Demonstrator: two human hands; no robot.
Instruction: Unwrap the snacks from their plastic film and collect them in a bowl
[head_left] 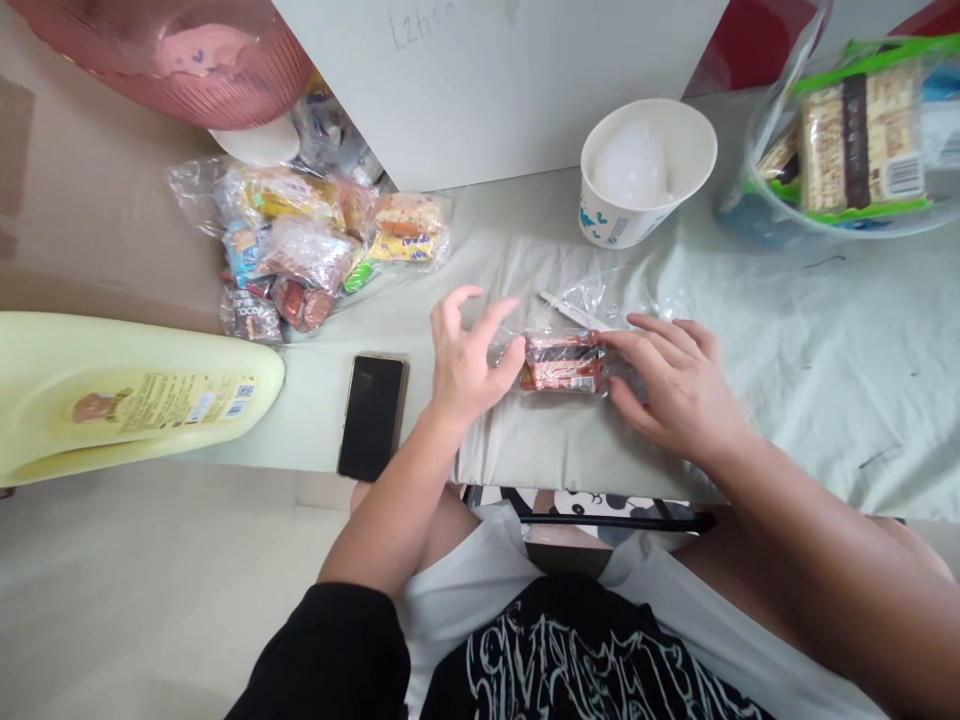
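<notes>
Across the pale green cloth (pixel 810 350), both hands reach palm-down toward each other. Right hand (pixel 679 385): fingers point left, loosely parted, index tip at packet's upper right corner, thumb by lower right; can't tell if it grips. Left hand (pixel 466 360): fingers spread wide, pointing away from the body, thumb tip at packet's left end, nothing clasped. Red-brown packet (pixel 562 365) lies flat between them, long axis left-right, ends toward the hands. Thin white strip (pixel 574 312) slants just behind it.

The black shirt (pixel 564 620) bears white print (pixel 562 668); the shorts (pixel 472 590) are pale grey.
</notes>
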